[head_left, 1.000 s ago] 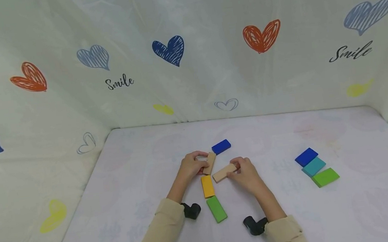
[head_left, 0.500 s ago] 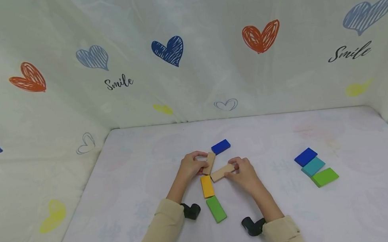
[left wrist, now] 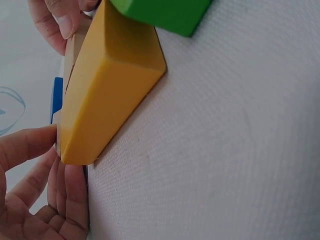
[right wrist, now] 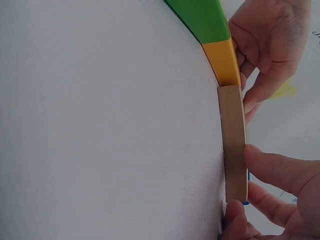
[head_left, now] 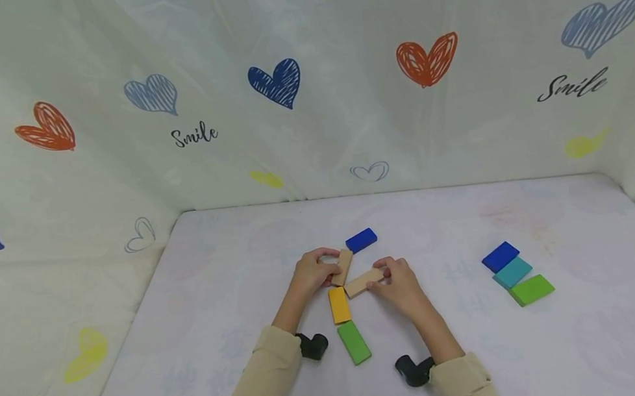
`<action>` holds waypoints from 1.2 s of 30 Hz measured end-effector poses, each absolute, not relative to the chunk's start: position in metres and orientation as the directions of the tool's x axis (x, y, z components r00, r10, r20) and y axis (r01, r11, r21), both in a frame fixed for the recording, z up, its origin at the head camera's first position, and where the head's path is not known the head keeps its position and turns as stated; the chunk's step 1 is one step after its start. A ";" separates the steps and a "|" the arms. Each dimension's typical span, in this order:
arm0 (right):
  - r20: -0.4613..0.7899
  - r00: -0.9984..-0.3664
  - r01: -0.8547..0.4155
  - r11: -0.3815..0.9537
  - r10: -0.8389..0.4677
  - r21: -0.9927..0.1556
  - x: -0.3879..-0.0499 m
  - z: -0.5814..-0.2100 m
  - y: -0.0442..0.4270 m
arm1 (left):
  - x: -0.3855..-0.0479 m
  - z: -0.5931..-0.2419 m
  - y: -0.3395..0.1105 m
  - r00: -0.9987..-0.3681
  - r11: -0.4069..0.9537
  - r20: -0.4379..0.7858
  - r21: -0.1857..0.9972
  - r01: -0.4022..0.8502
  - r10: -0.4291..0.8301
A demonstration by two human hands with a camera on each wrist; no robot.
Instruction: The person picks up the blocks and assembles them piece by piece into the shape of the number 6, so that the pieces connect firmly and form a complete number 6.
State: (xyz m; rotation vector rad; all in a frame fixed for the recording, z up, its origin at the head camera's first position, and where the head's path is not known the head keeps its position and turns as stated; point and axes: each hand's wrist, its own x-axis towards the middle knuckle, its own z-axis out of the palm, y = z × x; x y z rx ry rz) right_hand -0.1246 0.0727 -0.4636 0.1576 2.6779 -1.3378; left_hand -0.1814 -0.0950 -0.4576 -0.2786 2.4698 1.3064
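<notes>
In the head view my left hand (head_left: 312,273) pinches a plain wooden block (head_left: 346,262) between thumb and fingers. My right hand (head_left: 404,286) grips the outer end of a second plain wooden block (head_left: 361,283), which lies slantwise on the table. Its inner end meets the corner of a yellow block (head_left: 339,305), near the first block's lower end. Below the yellow one lies a green block (head_left: 354,343), and a dark blue block (head_left: 361,240) sits at the top of the row. The right wrist view shows thumb and fingers on the wooden block (right wrist: 233,140).
On the right of the white table (head_left: 415,226) lie a dark blue block (head_left: 501,257), a teal block (head_left: 512,273) and a light green block (head_left: 532,290), close together. A black wrist device (head_left: 313,345) sits at the left cuff, another black device (head_left: 413,370) at the right.
My right hand has shifted slightly left with its wooden block, bringing the block's inner end up to the yellow block's corner. Over the last half second both hands stay still.
</notes>
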 end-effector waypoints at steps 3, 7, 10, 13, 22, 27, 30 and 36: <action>-0.174 -0.984 0.154 0.598 0.026 -0.787 -0.125 -0.464 0.073 | -0.182 -0.458 -0.095 -0.929 0.568 -0.370 0.761 -0.314 -0.018; -0.178 -0.984 0.157 0.598 0.024 -0.786 -0.125 -0.465 0.073 | -0.182 -0.458 -0.094 -0.930 0.583 -0.366 0.751 -0.310 -0.023; -0.180 -0.983 0.159 0.597 0.025 -0.786 -0.125 -0.465 0.074 | -0.183 -0.458 -0.094 -0.930 0.589 -0.366 0.748 -0.307 -0.021; -0.176 -0.984 0.154 0.591 0.020 -0.792 -0.124 -0.465 0.074 | -0.182 -0.458 -0.094 -0.931 0.585 -0.366 0.751 -0.306 -0.017; -0.110 -0.994 0.106 0.543 0.025 -0.833 -0.115 -0.467 0.084 | -0.182 -0.458 -0.093 -0.921 0.564 -0.390 0.755 -0.334 -0.023; -0.095 -0.995 0.101 0.530 0.038 -0.842 -0.108 -0.461 0.098 | -0.182 -0.458 -0.093 -0.924 0.560 -0.382 0.763 -0.323 -0.014; -0.095 -0.995 0.102 0.529 0.040 -0.842 -0.104 -0.454 0.108 | -0.182 -0.458 -0.093 -0.925 0.559 -0.381 0.763 -0.323 -0.015; -0.073 -0.996 0.091 0.574 0.054 -0.814 -0.098 -0.439 0.128 | -0.182 -0.458 -0.094 -0.927 0.575 -0.375 0.755 -0.316 -0.017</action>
